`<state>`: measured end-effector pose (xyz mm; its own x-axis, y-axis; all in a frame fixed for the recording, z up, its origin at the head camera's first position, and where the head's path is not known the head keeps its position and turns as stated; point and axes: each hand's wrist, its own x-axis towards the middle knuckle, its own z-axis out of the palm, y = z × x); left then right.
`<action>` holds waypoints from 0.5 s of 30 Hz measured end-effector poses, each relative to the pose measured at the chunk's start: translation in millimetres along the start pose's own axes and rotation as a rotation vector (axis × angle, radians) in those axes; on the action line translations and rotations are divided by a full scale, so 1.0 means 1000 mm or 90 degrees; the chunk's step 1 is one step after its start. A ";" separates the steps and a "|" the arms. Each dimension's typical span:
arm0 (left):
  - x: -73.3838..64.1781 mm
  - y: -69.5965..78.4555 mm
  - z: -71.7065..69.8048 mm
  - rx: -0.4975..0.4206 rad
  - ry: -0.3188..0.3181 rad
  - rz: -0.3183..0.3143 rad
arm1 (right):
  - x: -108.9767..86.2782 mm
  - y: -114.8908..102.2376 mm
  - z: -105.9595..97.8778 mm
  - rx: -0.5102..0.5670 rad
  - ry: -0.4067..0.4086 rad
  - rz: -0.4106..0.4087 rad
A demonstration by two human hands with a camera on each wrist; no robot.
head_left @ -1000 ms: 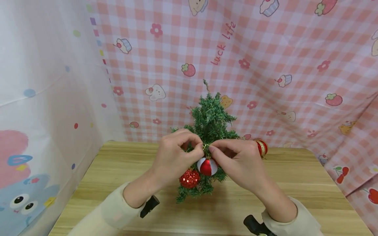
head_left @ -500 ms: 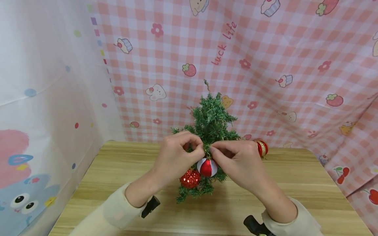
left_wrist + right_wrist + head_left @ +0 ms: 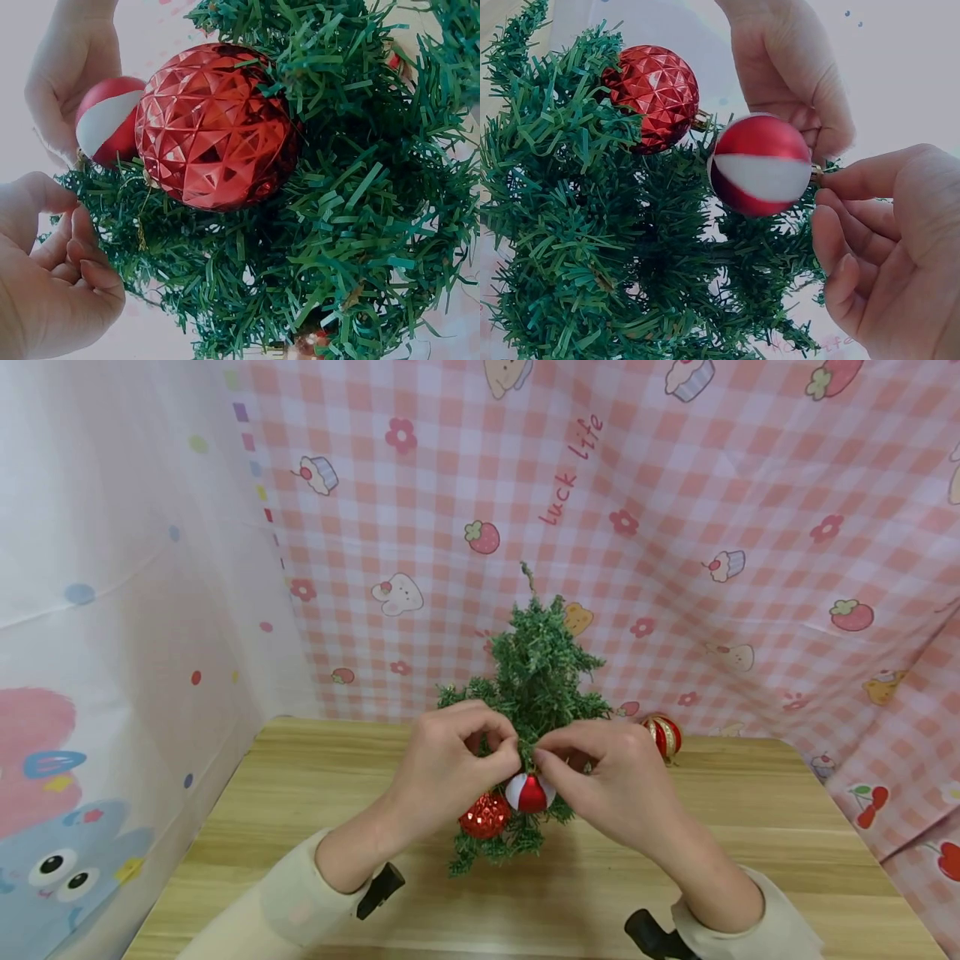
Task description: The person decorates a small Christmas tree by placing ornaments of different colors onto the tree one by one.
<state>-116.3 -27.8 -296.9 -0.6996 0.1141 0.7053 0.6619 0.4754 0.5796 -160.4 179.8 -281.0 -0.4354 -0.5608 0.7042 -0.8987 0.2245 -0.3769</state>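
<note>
A small artificial Christmas tree (image 3: 540, 668) stands on the table between both hands. On its near side hangs a red and white bauble (image 3: 531, 793), its gold cap (image 3: 817, 175) at the right hand's fingertips. My left hand (image 3: 450, 756) pinches at the bauble's hanging cord with thumb and forefinger, close against a branch. From the other side my right hand (image 3: 615, 781) pinches the cord just above the cap. The cord itself is mostly hidden by fingers and needles. A faceted red bauble (image 3: 217, 127) hangs lower on the left, its thin gold cord (image 3: 142, 225) showing.
Behind the right hand, a red bauble with gold stripes (image 3: 665, 737) shows beside the tree. The wooden table (image 3: 750, 852) meets a pink checked curtain (image 3: 750, 468) at the back. A white printed curtain (image 3: 150, 635) hangs at the left.
Both hands have moved slightly down, and the red and white bauble has dropped and turned a little with them. The gold cord stretched between the fingertips earlier is now hardly visible.
</note>
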 end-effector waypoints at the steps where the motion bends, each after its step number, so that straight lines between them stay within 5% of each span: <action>1: 0.000 0.000 0.000 -0.001 -0.002 0.000 | 0.000 0.000 0.000 -0.004 -0.003 -0.001; 15: -0.001 -0.003 -0.007 -0.010 -0.047 -0.013 | -0.002 -0.001 0.003 -0.046 -0.020 -0.013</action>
<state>-115.8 -35.6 -296.5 -0.7308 0.1680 0.6616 0.6504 0.4653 0.6004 -158.5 178.4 -284.1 -0.4166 -0.5901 0.6916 -0.9091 0.2697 -0.3175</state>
